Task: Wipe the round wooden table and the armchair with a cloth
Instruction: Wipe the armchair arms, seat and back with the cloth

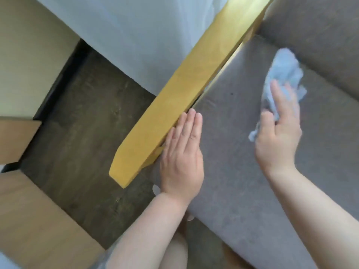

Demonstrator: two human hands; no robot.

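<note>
The right hand (278,131) presses a crumpled pale blue cloth (282,74) onto the grey seat cushion (233,152) of the armchair, its fingers fairly straight over the cloth and the thumb tucked against a fold (the blur hides whether it pinches). The left hand (182,152) lies flat with fingers straight and together, beside the inner edge of the yellow wooden armrest (186,90). That armrest runs long from near-left to far-right, and lies to the left of the cloth. The left hand is nearer it, so wiping it next would likely mean carrying the cloth leftward across the seat. The round table is not in view.
</note>
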